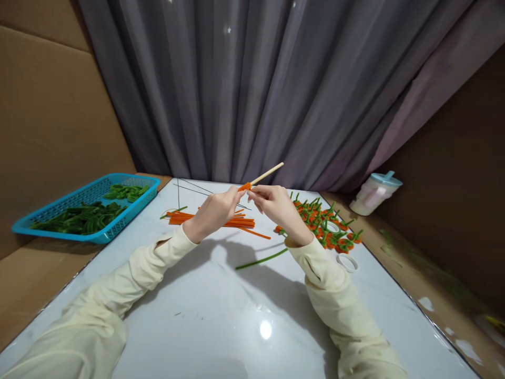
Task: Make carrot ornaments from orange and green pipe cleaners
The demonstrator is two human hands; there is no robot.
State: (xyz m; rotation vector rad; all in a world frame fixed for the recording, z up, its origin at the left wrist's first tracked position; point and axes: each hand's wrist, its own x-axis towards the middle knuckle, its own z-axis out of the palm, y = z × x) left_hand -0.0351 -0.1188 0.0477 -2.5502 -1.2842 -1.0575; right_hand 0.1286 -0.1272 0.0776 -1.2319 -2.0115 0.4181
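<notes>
Above the far half of the table, my left hand (215, 209) is closed around the lower end of a pale wooden stick (268, 173), which tilts up to the right. An orange pipe cleaner (246, 186) is wound about the stick at my fingertips. My right hand (279, 208) pinches at that winding from the other side, its fingers bent and touching the orange pipe cleaner. Behind and below my hands lies a bundle of orange pipe cleaners (241, 223). One green pipe cleaner (260, 261) rests on the table near my right wrist.
At left stands a blue basket (100, 235) holding green pipe-cleaner pieces (81, 217). Several orange pieces with green stems (315, 215) cluster at right, beside a white ring (347, 262). A lidded cup (374, 193) stands farther right. Thin dark wires (193, 188) lie at the back.
</notes>
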